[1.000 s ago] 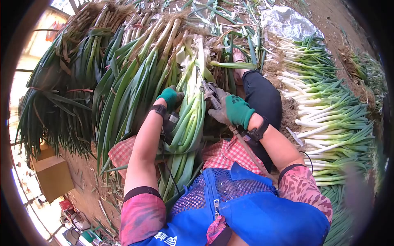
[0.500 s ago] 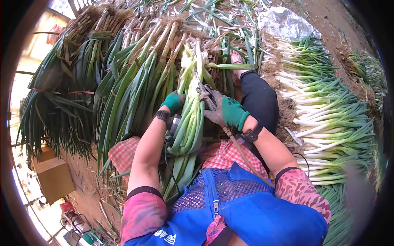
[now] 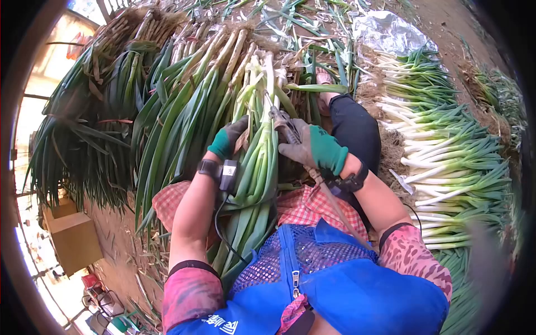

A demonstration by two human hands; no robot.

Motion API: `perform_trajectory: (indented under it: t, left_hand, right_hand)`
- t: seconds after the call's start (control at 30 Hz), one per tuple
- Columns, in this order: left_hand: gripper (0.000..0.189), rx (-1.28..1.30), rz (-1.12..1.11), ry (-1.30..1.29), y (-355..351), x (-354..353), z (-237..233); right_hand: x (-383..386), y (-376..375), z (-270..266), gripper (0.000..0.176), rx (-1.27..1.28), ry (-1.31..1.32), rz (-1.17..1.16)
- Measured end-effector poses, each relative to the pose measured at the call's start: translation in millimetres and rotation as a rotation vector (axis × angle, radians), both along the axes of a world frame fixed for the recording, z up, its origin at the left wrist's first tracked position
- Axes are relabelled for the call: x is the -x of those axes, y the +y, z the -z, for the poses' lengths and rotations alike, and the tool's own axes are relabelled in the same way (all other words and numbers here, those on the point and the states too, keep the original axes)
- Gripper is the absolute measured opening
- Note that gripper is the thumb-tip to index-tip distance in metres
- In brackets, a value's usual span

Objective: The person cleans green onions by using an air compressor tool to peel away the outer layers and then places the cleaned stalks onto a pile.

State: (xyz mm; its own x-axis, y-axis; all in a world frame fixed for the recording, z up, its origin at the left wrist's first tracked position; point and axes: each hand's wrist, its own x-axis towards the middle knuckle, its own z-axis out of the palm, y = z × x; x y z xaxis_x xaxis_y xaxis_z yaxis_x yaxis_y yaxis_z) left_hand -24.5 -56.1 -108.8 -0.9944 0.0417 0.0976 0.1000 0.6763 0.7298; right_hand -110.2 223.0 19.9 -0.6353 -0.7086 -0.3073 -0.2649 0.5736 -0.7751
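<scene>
Scallions (image 3: 260, 162) lie in left hand (image 3: 228, 139) grip, beside right hand's (image 3: 317, 148) tool (image 3: 282, 125).

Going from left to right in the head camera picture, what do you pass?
Cardboard box, dark unpeeled onion pile, left hand, green onion bunch, right hand holding a metal tool, black trouser leg, clean white onions.

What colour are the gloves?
Green, with grey fingers: left glove on the onions, right glove around a tool. Head view.

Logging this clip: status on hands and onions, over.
Left hand gripping onion bunch. Right hand holds metal tool against the stalks. Trimmed pile lies apart, right side. Nothing blocking.
</scene>
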Motion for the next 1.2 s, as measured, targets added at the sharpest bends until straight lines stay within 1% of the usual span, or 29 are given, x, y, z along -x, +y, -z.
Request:
perform_trajectory:
  t: [0.03, 0.1, 0.13, 0.17, 0.23, 0.27, 0.3, 0.33, 0.37, 0.4, 0.43, 0.47, 0.5, 0.53, 0.6, 0.63, 0.67, 0.7, 0.73, 0.77, 0.8, 0.83, 0.87, 0.9, 0.93, 1.0, 1.1, 1.17, 1.2]
  left_hand:
    - [0.045, -0.112, -0.072, -0.111, 9, -5, -5]
    - [0.047, 0.031, -0.099, -0.003, 11, -11, 8]
    - [0.05, 0.051, -0.17, -0.122, 14, -9, 8]
    - [0.051, 0.038, -0.189, -0.153, 16, -9, 8]
    - [0.054, 0.013, -0.226, -0.219, 20, -10, 2]
    - [0.061, -0.217, -0.331, -0.431, 24, -3, -4]
    - [0.065, -0.238, -0.375, -0.471, 31, -1, -10]
    - [0.07, -0.259, -0.42, -0.511, 39, 1, -16]
    - [0.069, -0.373, -0.436, -0.518, 41, 3, -14]
    - [0.068, -0.498, -0.439, -0.504, 44, 6, -9]
    - [0.067, -0.613, -0.442, -0.488, 47, 8, -7]
    - [0.066, -0.73, -0.432, -0.459, 50, 10, -9]
    - [0.063, -0.849, -0.494, -0.518, 51, 13, -12]
    - [0.06, -0.967, -0.566, -0.571, 54, 16, -22]
    - [0.067, -0.788, -0.615, -0.481, 61, 8, -36]
    - [0.069, -0.828, -0.689, -0.551, 62, 10, -44]
    - [0.071, -0.87, -0.766, -0.618, 63, 12, -51]
    - [0.073, -0.819, -0.734, -0.594, 62, 10, -46]
    - [0.058, -0.865, -0.693, -0.663, 57, 12, -43]
    - [0.053, -0.841, -0.584, -0.57, 58, 10, -39]
    - [0.048, -0.813, -0.474, -0.479, 60, 6, -36]
    - [0.044, -0.756, -0.408, -0.447, 58, 4, -30]
    - [0.04, -0.699, -0.345, -0.411, 56, 2, -24]
    - [0.038, -0.645, -0.286, -0.371, 55, 0, -19]
    - [0.037, -0.605, -0.283, -0.364, 54, -1, -18]
    - [0.037, -0.634, -0.302, -0.402, 53, 1, -16]
    - [0.037, -0.723, -0.355, -0.474, 56, 3, -30]
    - [0.037, -0.75, -0.394, -0.512, 62, 4, -44]
    - [0.038, -0.717, -0.392, -0.492, 62, 4, -43]
  right_hand:
    - [3, -3, 2, 0.067, -0.002, 0.011, 0.014]
    - [7, -9, 2, 0.071, -0.043, 0.018, -0.058]
    - [10, -12, 3, 0.072, -0.067, 0.051, -0.101]
    - [14, -17, 3, 0.073, -0.091, 0.084, -0.143]
    - [26, -32, 2, 0.072, -0.211, 0.108, -0.154]
    - [34, -40, 3, 0.072, -0.27, 0.119, -0.158]
    - [45, -44, 14, 0.07, -0.224, 0.17, -0.165]
    - [54, -54, 13, 0.067, -0.26, 0.18, -0.171]
    - [64, -65, 11, 0.065, -0.296, 0.188, -0.176]
    - [77, -78, 23, 0.056, -0.298, 0.201, -0.166]
    - [91, -87, 39, 0.056, -0.282, 0.261, -0.198]
    - [102, -97, 43, 0.056, -0.267, 0.323, -0.228]
    - [112, -104, 47, 0.055, -0.289, 0.25, -0.166]
    - [120, -111, 49, 0.053, -0.323, 0.262, -0.125]
    - [133, -118, 55, 0.053, -0.38, 0.248, -0.131]
    - [131, -117, 46, 0.054, -0.393, 0.215, -0.111]
    - [124, -112, 41, 0.058, -0.258, 0.29, -0.148]
    - [120, -110, 36, 0.061, -0.23, 0.311, -0.193]
    - [116, -108, 32, 0.064, -0.2, 0.333, -0.238]
    - [112, -106, 27, 0.067, -0.171, 0.354, -0.282]
    - [115, -107, 36, 0.067, -0.212, 0.36, -0.282]
    - [117, -110, 37, 0.066, -0.252, 0.366, -0.28]
    - [122, -118, 38, 0.059, -0.414, 0.318, -0.22]
    - [125, -120, 38, 0.061, -0.35, 0.298, -0.144]
    - [129, -121, 41, 0.061, -0.335, 0.295, -0.105]
    - [139, -122, 45, 0.06, -0.306, 0.298, -0.051]
    - [138, -122, 42, 0.062, -0.343, 0.344, -0.131]
    - [143, -120, 46, 0.058, -0.429, 0.288, -0.142]
    - [144, -119, 47, 0.057, -0.472, 0.259, -0.146]
